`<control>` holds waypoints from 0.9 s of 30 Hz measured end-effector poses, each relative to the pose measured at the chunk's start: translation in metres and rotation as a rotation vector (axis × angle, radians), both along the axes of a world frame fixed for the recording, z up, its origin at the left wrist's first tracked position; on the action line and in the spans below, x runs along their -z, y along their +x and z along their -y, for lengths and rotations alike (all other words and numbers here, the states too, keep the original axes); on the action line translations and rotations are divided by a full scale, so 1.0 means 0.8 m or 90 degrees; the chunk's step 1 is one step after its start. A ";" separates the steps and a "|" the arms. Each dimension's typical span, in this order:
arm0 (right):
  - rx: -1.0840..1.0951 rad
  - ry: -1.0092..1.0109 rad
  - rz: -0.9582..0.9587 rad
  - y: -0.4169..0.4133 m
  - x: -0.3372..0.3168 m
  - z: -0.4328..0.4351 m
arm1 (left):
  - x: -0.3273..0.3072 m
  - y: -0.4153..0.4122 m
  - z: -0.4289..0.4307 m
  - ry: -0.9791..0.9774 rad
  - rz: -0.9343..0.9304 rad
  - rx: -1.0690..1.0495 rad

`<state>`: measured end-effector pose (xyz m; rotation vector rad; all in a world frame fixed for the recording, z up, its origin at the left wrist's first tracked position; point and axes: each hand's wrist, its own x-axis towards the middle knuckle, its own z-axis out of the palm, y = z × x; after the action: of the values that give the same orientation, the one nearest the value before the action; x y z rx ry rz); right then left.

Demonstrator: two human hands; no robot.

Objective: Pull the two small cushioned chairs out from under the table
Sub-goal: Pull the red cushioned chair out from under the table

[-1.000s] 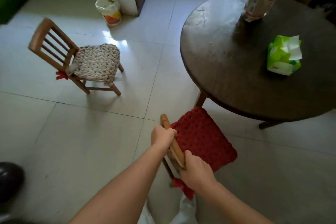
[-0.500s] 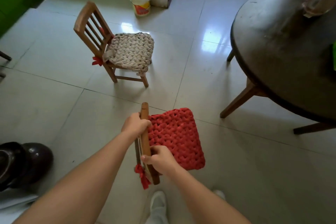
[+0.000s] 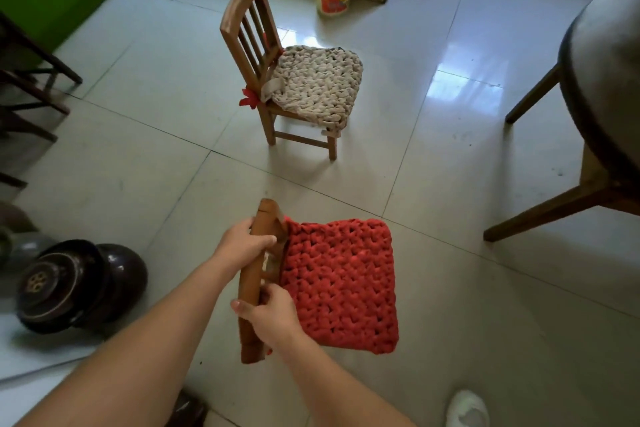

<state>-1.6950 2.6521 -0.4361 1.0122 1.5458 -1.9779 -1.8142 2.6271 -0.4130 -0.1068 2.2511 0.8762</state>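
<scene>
Both our hands, left hand (image 3: 242,242) farther, right hand (image 3: 273,317) nearer, wrap the red-cushioned chair (image 3: 337,282)'s top rail, running away from us; its seat extends right, clear of the table (image 3: 595,87).

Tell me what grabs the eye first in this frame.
The red knitted cushion at bottom centre stands out most; both hands grip the wooden backrest of its small chair, left hand near the top, right hand lower down. Behind it on the tiled floor stands the second small chair with a beige knitted cushion, clear of the dark round table at the right edge.
</scene>
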 end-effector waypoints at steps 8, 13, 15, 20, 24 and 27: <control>-0.005 -0.178 0.083 -0.038 0.020 0.050 | 0.026 -0.027 0.047 0.001 0.012 -0.128; -0.018 -0.262 0.080 -0.055 0.023 0.068 | 0.037 -0.037 0.073 -0.009 0.024 -0.180; -0.052 -0.264 0.078 -0.057 0.022 0.074 | 0.037 -0.039 0.082 -0.002 0.032 -0.198; -0.044 -0.261 0.106 -0.063 0.017 0.072 | 0.031 -0.040 0.087 0.044 0.052 -0.212; -0.045 -0.257 0.105 -0.066 -0.003 0.060 | 0.016 -0.035 0.087 0.050 0.010 -0.232; -0.020 -0.225 0.092 -0.067 -0.034 0.031 | -0.009 -0.031 0.085 0.062 -0.053 -0.247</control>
<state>-1.7489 2.6271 -0.4088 0.9512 1.0806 -2.0140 -1.8387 2.5591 -0.4054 -0.4819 2.2991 1.2095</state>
